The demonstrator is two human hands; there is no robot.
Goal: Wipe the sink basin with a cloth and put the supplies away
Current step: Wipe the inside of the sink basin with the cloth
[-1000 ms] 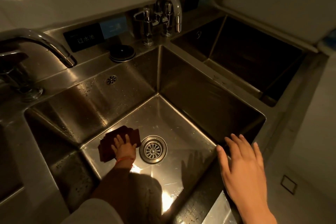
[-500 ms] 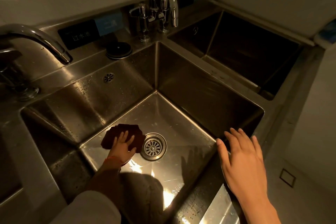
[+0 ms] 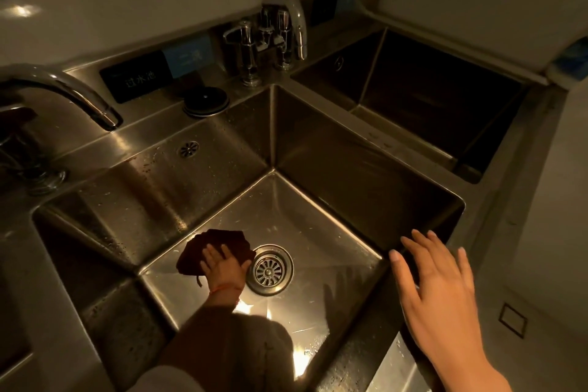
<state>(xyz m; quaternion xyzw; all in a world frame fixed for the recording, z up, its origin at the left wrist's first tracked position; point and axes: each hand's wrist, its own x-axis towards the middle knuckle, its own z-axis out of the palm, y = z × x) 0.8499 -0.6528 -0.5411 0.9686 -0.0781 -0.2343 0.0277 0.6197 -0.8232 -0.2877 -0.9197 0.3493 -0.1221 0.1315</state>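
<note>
A deep stainless sink basin (image 3: 321, 232) fills the middle of the view. On its floor lies a dark brown cloth (image 3: 219, 242), just left of the round drain strainer (image 3: 269, 270). My left hand (image 3: 222, 267) presses flat on the cloth's near part, fingers spread, a red string around the wrist. My right hand (image 3: 436, 283) hovers open over the basin's right rim, holding nothing.
A curved tap (image 3: 68, 91) reaches in from the left. A second tap with handles (image 3: 270, 38) stands at the back. A black round lid (image 3: 206, 101) sits on the back ledge. Another basin (image 3: 423, 111) lies to the right. An overflow grille (image 3: 188, 149) marks the back wall.
My left hand slid the cloth a little to the right, closer to the drain, bunching it. My right hand stayed over the rim.
</note>
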